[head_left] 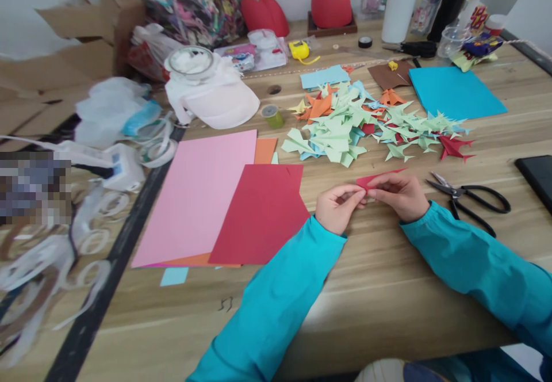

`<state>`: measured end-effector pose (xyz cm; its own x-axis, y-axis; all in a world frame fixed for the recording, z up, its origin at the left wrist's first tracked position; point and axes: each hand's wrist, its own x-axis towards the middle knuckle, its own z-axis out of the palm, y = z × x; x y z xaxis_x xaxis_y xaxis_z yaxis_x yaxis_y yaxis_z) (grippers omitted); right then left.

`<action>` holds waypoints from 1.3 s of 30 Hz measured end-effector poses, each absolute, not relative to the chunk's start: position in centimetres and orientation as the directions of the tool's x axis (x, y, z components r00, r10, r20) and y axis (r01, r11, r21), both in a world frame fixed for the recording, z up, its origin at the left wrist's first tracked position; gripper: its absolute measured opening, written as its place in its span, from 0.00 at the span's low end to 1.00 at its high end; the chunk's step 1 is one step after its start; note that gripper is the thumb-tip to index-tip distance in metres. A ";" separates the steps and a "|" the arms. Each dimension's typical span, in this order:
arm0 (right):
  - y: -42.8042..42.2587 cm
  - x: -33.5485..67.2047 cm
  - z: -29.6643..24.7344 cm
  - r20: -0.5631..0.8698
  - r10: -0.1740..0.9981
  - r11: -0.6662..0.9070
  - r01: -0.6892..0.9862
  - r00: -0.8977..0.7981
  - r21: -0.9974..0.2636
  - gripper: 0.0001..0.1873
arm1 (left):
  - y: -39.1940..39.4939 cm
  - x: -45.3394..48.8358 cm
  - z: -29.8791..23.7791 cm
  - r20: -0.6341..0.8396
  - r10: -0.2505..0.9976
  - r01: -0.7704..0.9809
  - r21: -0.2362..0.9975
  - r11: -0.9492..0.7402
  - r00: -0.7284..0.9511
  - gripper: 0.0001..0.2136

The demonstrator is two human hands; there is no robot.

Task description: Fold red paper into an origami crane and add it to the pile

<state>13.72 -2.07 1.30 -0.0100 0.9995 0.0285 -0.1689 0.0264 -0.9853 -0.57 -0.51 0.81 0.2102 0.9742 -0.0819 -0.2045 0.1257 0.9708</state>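
A small folded piece of red paper [364, 181] is pinched between both hands above the wooden table. My left hand [338, 206] grips its near left end with thumb and fingers. My right hand [401, 195] holds the other side, and its fingers hide part of the fold. Just beyond the hands lies a heap of folded paper shapes [340, 129], mostly pale green, with orange, red and blue ones among them. Black-handled scissors [463, 195] rest with blades apart, right of my right hand. Left of my left hand is a red paper sheet [263, 215].
Under the red sheet lie pink paper [202, 180] and orange paper. A blue paper stack [452, 91] sits at the back right. A black phone-like object [537, 178] lies at the right edge. Tape rolls, a yellow tape measure [299, 50] and a white bottle [401, 5] stand around.
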 end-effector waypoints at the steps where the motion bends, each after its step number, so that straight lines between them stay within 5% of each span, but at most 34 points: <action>1: -2.1 13.7 1.3 0.028 1.000 0.026 -0.167 -0.008 -0.986 0.11 | -0.5 -0.6 0.9 -0.086 0.974 -0.205 0.970 0.130 0.208 0.09; 39: -2.0 13.8 1.0 0.001 1.000 0.001 -0.149 -0.002 -0.989 0.12 | -0.5 -0.4 1.5 -0.144 0.974 -0.115 0.980 0.165 0.175 0.06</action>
<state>13.77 -2.00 1.00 -0.0021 1.0000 0.0009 -0.1491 0.0006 -0.9888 -0.38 -0.53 1.49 0.1746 0.9741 -0.1435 -0.1147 0.1649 0.9796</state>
